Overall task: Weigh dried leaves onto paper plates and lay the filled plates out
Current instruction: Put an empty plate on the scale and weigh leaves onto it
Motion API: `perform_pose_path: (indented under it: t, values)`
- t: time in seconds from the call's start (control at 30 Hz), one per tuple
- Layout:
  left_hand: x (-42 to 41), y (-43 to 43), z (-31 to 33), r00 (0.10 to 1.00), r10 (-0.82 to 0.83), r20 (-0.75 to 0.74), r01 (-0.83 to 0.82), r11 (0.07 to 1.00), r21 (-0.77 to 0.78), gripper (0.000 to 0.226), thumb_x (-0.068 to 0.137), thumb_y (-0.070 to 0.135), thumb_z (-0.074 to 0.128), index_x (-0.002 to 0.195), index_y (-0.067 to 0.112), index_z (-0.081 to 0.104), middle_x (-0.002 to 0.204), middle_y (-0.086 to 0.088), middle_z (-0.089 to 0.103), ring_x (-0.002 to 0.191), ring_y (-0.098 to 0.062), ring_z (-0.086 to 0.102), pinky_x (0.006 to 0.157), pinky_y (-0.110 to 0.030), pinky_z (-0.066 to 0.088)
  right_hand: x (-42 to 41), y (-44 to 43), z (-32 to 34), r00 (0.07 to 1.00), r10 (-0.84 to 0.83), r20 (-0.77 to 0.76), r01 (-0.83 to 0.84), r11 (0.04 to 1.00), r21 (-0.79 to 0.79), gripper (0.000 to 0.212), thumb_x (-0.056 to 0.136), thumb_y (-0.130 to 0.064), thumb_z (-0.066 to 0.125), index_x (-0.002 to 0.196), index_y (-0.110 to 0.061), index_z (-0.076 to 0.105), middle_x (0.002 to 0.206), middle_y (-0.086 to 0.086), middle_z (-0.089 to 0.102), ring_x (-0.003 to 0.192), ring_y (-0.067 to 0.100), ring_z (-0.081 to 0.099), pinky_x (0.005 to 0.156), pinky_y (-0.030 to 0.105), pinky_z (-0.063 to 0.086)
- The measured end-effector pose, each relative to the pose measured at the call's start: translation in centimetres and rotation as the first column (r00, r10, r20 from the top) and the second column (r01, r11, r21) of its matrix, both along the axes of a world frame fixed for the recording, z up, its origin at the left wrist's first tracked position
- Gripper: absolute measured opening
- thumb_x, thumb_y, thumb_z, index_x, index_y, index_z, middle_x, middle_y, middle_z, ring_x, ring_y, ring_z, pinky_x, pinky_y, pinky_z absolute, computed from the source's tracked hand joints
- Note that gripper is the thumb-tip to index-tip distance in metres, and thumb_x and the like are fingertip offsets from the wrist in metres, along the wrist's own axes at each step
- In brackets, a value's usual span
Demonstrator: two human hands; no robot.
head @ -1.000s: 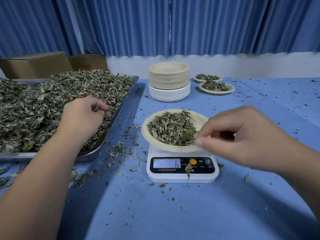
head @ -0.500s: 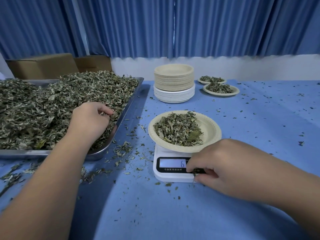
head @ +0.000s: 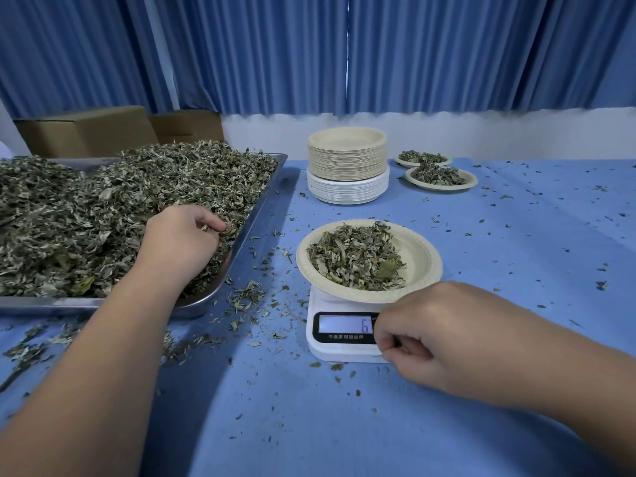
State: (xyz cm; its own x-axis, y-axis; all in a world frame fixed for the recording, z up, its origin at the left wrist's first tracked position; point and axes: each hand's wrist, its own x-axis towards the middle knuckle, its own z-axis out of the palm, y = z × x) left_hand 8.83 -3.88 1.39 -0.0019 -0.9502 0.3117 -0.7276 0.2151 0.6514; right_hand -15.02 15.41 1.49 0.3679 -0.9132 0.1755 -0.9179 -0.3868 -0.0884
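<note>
Progress: two filled plates at worktop's far edge, third plate on scale reading 6; left hand fingers grip dried leaves in tray, right hand fingers curled at scale front, contents unclear; plate stack unused.

A scale sits on a table and bears a paper plate holding a leaf pile. Left of the scale lies a tray heaped with dried leaves, with the left hand dug into them. Behind the scale stands a stack of plates, and behind and right of it are two filled plates. The right hand covers the scale's front right corner.
</note>
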Motion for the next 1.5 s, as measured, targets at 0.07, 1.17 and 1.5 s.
perform_pose_path:
  t: [0.07,1.17,1.5]
  values:
    - [0.1,0.0,0.0,1.0,0.003,-0.008,-0.003,1.0,0.004,0.022,0.092,0.007,0.057,0.087,0.025,0.069,0.072,-0.001,0.06,0.049,-0.022,0.047,0.046,-0.021,0.034,-0.1,0.0,0.1,0.998,0.005,0.056,-0.006,1.0,0.021,0.009,0.086,-0.031,0.052,0.078,-0.028,0.052,0.063,-0.012,0.051,0.068,0.007,0.049,0.06,0.02,0.044]
    - [-9.0,6.6,1.7,0.811,-0.574,-0.115,0.471,0.757,-0.453,0.023,0.087,0.001,0.064,0.088,0.022,0.073,0.095,0.016,0.066,0.085,-0.001,0.061,0.079,-0.019,0.05,-4.0,-3.0,0.2,0.696,-0.2,0.69,0.44,0.878,-0.188,0.024,0.085,-0.012,0.066,0.073,-0.032,0.068,0.051,-0.027,0.054,0.046,0.006,0.048,0.049,0.007,0.036]
    - [-7.2,5.8,1.2,0.781,-0.623,0.042,0.569,0.683,-0.458,0.029,0.098,0.007,0.05,0.118,0.019,0.067,0.123,0.01,0.06,0.116,0.005,0.05,0.096,-0.008,0.035,-4.9,-3.3,-0.2,0.658,-0.214,0.722,0.448,0.882,-0.147,0.021,0.084,-0.012,0.066,0.073,-0.029,0.071,0.051,-0.014,0.056,0.043,0.007,0.041,0.044,0.008,0.033]
